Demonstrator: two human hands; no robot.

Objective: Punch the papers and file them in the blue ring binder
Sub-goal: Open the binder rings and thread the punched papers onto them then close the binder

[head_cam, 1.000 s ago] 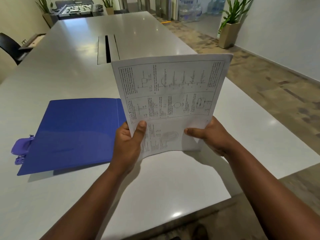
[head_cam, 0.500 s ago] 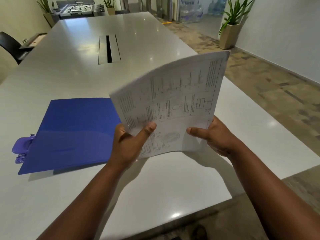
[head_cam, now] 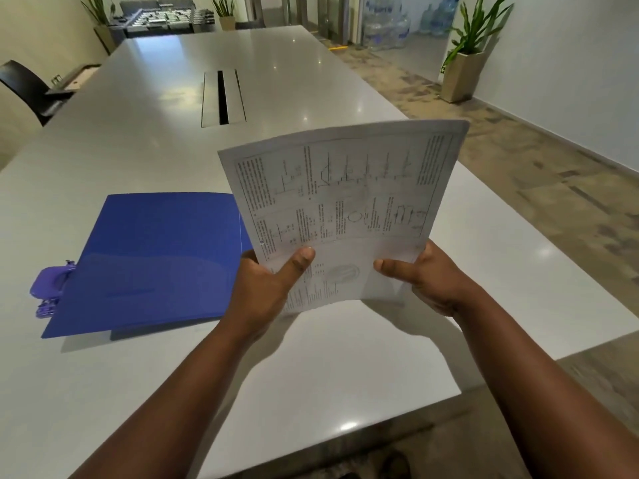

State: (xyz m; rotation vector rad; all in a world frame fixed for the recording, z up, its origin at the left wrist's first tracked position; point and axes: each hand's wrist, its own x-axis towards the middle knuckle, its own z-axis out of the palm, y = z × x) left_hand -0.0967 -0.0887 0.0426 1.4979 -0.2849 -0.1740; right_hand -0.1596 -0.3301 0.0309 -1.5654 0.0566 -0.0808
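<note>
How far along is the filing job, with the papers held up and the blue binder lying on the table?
Early, it seems. Nothing looks done: the blue ring binder lies closed on the white table. In hand: the left hand and right hand both grip the printed white papers, held up above the table; no punched holes are visible. Left: punching, probably with the purple punch peeking from beside the binder, then opening the binder and filing.

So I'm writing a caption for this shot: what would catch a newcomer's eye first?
The printed papers, held up in the middle of the view, with the left hand and right hand gripping their lower edge. Next, the blue binder lying closed on the grey table to the left, with a purple hole punch poking out at its left edge.
</note>
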